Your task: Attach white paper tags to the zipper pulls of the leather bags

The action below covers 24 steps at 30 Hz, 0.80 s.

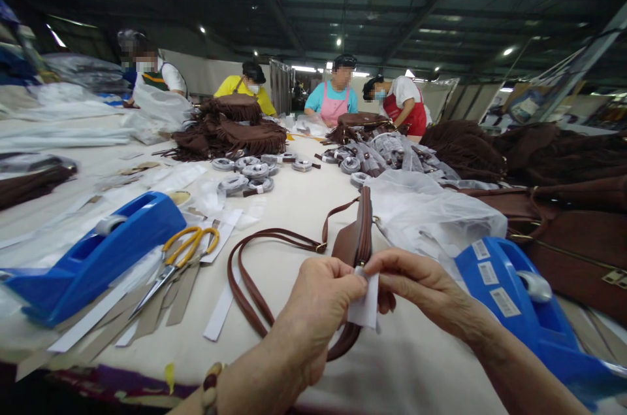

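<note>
A brown leather bag (353, 237) stands on edge on the white table (294, 206), its long strap (245, 271) looping to the left. My left hand (321, 300) and my right hand (416, 287) meet at the bag's near end. Both pinch a small white paper strip (365, 304) against it with thumb and fingertips. The bag's lower part is hidden behind my left hand.
A blue tape dispenser (98, 251) and yellow-handled scissors (183, 251) lie at left among paper strips. A second blue dispenser (529, 310) sits at right. Clear plastic bags (431, 212), brown fringed bags (235, 127) and wrapped rolls (249, 173) fill the far table. Several people work at the back.
</note>
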Motion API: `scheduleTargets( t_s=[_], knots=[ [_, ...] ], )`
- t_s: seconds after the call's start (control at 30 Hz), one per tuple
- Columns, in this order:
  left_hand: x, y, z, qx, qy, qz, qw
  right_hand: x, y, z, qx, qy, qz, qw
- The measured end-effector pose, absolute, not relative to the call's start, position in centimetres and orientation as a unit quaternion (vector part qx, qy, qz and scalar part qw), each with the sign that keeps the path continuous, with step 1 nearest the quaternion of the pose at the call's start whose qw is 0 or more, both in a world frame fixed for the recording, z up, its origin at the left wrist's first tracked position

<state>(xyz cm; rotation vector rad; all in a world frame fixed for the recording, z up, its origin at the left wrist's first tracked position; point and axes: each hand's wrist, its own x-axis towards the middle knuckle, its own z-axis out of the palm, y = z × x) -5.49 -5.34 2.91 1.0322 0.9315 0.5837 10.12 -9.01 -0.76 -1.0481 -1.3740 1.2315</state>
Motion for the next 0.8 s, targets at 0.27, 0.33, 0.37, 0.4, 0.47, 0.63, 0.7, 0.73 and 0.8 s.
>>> scheduleTargets(
  t_s=[0.27, 0.33, 0.37, 0.4, 0.47, 0.63, 0.7, 0.73, 0.8],
  knots=[
    [-5.5, -5.2, 2.0, 0.503, 0.436, 0.269, 0.696, 10.7, -8.4, 0.7, -0.414, -0.591, 0.543, 0.429],
    [-5.5, -5.2, 2.1, 0.504, 0.444, 0.270, 0.690, 10.7, -8.3, 1.1, -0.416, -0.596, 0.544, 0.420],
    [-5.5, -5.2, 2.2, 0.504, 0.450, 0.271, 0.686, 10.7, -8.3, 1.3, -0.418, -0.597, 0.545, 0.415],
    [-5.5, -5.2, 2.3, 0.504, 0.454, 0.274, 0.681, 10.7, -8.3, 1.4, -0.420, -0.599, 0.543, 0.411],
    [-5.5, -5.3, 2.5, 0.506, 0.458, 0.279, 0.676, 10.6, -8.2, 1.5, -0.431, -0.603, 0.535, 0.405],
    [-5.6, -5.3, 2.6, 0.492, 0.449, 0.284, 0.690, 10.1, -8.4, 2.0, -0.479, -0.620, 0.487, 0.386],
    [-5.7, -5.2, 2.5, 0.490, 0.452, 0.282, 0.690, 9.9, -8.5, 2.3, -0.505, -0.632, 0.459, 0.369],
    [-5.7, -5.1, 2.4, 0.490, 0.454, 0.280, 0.689, 9.8, -8.5, 2.4, -0.517, -0.636, 0.445, 0.360],
    [-5.7, -5.0, 2.1, 0.493, 0.453, 0.274, 0.691, 9.7, -8.4, 2.7, -0.539, -0.640, 0.420, 0.351]
  ],
)
